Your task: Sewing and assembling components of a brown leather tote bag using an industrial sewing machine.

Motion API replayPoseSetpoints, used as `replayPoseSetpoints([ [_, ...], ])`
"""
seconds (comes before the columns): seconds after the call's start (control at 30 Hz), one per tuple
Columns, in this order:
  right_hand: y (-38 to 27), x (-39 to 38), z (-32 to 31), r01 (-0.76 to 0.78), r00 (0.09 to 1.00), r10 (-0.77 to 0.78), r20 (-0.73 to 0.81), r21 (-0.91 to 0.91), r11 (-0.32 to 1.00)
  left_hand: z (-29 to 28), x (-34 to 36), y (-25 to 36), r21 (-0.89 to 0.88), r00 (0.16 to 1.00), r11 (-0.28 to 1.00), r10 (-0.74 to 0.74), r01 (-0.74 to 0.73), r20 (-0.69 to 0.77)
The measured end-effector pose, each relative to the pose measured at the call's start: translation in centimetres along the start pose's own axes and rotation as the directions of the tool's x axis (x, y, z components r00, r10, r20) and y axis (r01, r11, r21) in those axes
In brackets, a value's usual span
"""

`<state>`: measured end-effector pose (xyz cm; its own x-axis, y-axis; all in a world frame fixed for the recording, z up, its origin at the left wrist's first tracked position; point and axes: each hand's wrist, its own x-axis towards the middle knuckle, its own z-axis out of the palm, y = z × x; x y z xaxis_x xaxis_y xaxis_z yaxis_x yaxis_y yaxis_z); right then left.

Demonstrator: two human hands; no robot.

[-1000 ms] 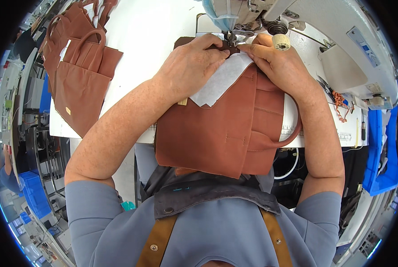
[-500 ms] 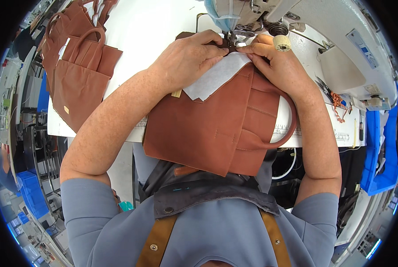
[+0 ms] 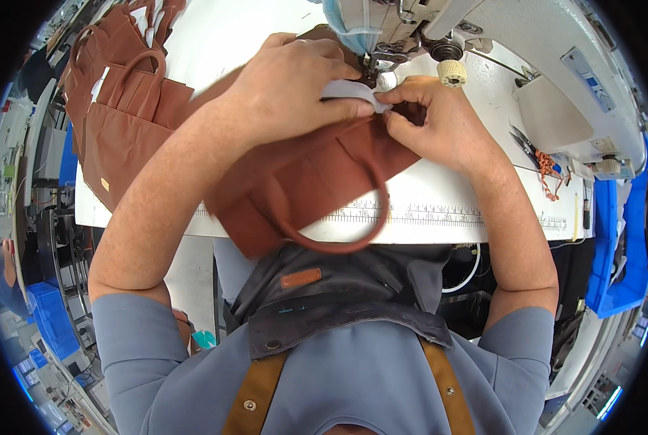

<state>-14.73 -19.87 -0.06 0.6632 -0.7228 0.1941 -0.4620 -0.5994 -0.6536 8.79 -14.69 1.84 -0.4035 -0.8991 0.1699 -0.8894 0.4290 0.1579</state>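
A brown leather bag piece (image 3: 316, 181) lies slantwise at the front of a sewing machine (image 3: 588, 87), blurred at its left part. Its rounded handle (image 3: 353, 245) points toward me and overhangs the table's front edge. My left hand (image 3: 291, 90) grips the piece at its far edge, thumb against a white backing strip (image 3: 351, 90). On the other side of that strip, my right hand (image 3: 436, 119) pinches the bag's edge between thumb and forefinger. Both hands are just on my side of the presser foot (image 3: 371, 72). The left fingertips are partly hidden behind the machine head.
More brown bag pieces with handles (image 3: 124, 138) are piled at the left of the white table (image 3: 215, 32). Scissors (image 3: 525, 145) and orange thread scraps (image 3: 549, 170) lie at the right. A ruler strip (image 3: 440, 216) runs along the front edge. Blue bins (image 3: 621, 254) hang at the right.
The bag piece has been turned clockwise, so its handle swings from the right side to the front. The right hand has come slightly nearer me, and the white backing shows less.
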Motion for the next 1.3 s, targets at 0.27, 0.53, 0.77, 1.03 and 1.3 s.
replayPoseSetpoints([
  [0.27, -0.4, -0.3, 0.2, 0.055, 0.988, -0.079, 0.136, 0.175, 0.983, 1.4, -0.1, -0.3, 0.009, 0.989, 0.999, 0.033, -0.032, -0.145],
  [0.53, 1.2, -0.3, 0.1, 0.414, 0.899, -0.438, -0.006, -0.318, 0.853, 2.5, -0.2, -0.6, 0.234, 0.949, 0.957, 0.224, -0.17, -0.224],
  [0.77, 1.1, -0.4, 0.0, 0.43, 0.888, -0.46, -0.013, -0.33, 0.84, 1.1, -1.2, 2.7, 0.077, 0.996, 0.997, 0.038, -0.032, -0.08],
  [1.03, 1.1, -0.3, 0.0, 0.449, 0.875, -0.483, 0.012, -0.389, 0.804, 2.6, -1.1, 2.9, -0.019, 0.969, 1.0, -0.027, 0.023, -0.245],
  [1.3, 0.7, -0.6, -0.1, 0.421, 0.893, -0.449, 0.015, -0.378, 0.824, 2.4, -1.0, 1.4, 0.003, 0.976, 1.0, 0.025, -0.025, -0.214],
])
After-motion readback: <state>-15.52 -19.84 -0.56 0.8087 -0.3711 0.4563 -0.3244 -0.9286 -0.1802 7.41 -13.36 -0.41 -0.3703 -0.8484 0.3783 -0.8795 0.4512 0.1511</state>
